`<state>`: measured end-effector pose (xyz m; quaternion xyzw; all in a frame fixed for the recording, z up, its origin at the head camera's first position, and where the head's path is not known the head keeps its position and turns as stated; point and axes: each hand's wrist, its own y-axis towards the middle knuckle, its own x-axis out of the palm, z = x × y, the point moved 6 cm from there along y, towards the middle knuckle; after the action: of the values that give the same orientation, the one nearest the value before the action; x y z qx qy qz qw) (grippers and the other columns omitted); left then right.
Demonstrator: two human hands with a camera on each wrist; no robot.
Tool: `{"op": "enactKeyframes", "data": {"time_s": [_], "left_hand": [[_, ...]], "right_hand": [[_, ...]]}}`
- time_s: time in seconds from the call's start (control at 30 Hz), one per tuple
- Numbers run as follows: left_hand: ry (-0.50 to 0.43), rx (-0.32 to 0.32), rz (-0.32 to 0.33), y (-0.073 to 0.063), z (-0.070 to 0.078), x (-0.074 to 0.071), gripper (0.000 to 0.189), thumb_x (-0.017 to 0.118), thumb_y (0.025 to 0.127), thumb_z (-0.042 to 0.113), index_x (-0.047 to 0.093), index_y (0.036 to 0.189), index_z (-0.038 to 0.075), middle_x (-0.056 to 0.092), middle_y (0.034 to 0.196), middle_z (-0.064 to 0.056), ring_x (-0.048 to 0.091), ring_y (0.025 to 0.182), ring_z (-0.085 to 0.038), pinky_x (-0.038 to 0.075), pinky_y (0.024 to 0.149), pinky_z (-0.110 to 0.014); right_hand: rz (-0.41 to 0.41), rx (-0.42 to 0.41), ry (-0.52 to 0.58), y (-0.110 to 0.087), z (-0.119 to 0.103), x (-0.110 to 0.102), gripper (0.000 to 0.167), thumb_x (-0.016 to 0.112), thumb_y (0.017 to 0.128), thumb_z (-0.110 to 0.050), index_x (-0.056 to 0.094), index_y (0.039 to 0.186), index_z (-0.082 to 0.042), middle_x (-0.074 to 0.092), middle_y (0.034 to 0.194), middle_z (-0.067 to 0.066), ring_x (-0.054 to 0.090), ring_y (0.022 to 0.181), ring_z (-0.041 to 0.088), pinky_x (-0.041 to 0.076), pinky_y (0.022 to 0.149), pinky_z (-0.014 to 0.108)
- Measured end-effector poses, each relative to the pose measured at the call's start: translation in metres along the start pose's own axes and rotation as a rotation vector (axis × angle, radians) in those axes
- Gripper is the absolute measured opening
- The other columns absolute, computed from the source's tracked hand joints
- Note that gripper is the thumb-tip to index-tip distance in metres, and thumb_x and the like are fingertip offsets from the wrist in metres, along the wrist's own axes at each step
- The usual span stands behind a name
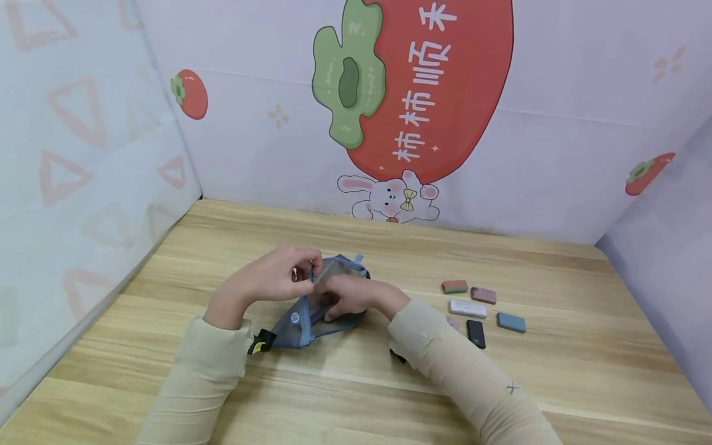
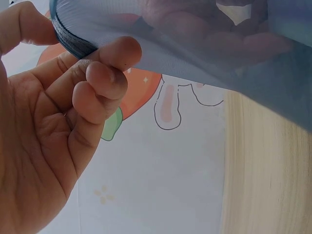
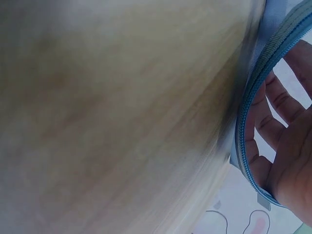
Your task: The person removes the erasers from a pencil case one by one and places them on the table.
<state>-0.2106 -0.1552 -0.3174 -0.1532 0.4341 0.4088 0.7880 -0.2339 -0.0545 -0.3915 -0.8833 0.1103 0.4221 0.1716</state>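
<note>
A blue-grey see-through mesh zipper pouch (image 1: 290,330) lies on the table with its mouth unzipped. My left hand (image 1: 272,275) pinches the zippered edge of the mouth between thumb and index finger; in the left wrist view the other fingers of that hand (image 2: 53,122) are curled. My right hand (image 1: 350,293) reaches through the mouth into the pouch. The right wrist view shows its fingers (image 3: 280,100) spread and slightly bent inside the zipper (image 3: 241,126), with nothing visible between them. Something reddish and purple shows faintly inside the pouch, too blurred to name.
To the right lie several small blocks: a red-and-green one (image 1: 454,287), a pink one (image 1: 483,295), a white one (image 1: 468,308), a blue one (image 1: 511,322) and a black one (image 1: 476,334). A printed cloth wall (image 1: 250,154) stands behind the wooden table (image 1: 334,395).
</note>
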Motion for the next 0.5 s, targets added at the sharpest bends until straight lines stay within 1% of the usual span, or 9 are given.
{"op": "enactKeyframes", "data": {"time_s": [0.13,0.23,0.33,0.5], "left_hand": [[-0.007,0.002,-0.004,-0.0005,0.0006,-0.0002,0.015,0.054,0.074,0.009,0.058,0.088,0.010,0.042,0.056,0.013,0.043,0.054,-0.003,0.038,0.055,-0.021],[-0.016,-0.002,-0.009,-0.0010,0.0014,-0.0010,0.015,0.053,0.074,0.009,0.058,0.088,0.009,0.041,0.056,0.013,0.043,0.054,-0.003,0.037,0.055,-0.021],[-0.027,-0.001,-0.011,-0.0005,0.0018,-0.0007,0.015,0.053,0.074,0.008,0.058,0.087,0.009,0.041,0.056,0.013,0.042,0.054,-0.003,0.037,0.055,-0.021],[-0.036,0.001,-0.014,-0.0003,0.0019,0.0002,0.014,0.052,0.074,0.007,0.058,0.087,0.007,0.041,0.056,0.012,0.042,0.054,-0.003,0.037,0.055,-0.021]], "right_hand": [[-0.011,-0.008,0.013,0.0004,-0.0022,0.0008,0.026,0.074,0.087,-0.011,0.067,0.112,-0.008,0.065,0.098,0.003,0.055,0.086,0.015,0.043,0.074,0.019],[-0.016,-0.023,0.016,0.0012,-0.0035,0.0017,0.023,0.073,0.088,-0.010,0.068,0.110,-0.008,0.065,0.097,0.001,0.053,0.083,0.011,0.043,0.073,0.018],[-0.020,-0.032,0.021,0.0007,-0.0030,0.0029,0.020,0.072,0.088,-0.008,0.068,0.108,-0.008,0.064,0.092,0.000,0.053,0.079,0.007,0.044,0.071,0.017],[-0.008,-0.006,0.012,-0.0028,-0.0019,0.0016,0.020,0.070,0.089,-0.007,0.068,0.109,-0.009,0.064,0.089,0.000,0.052,0.076,0.005,0.043,0.071,0.017]]}}
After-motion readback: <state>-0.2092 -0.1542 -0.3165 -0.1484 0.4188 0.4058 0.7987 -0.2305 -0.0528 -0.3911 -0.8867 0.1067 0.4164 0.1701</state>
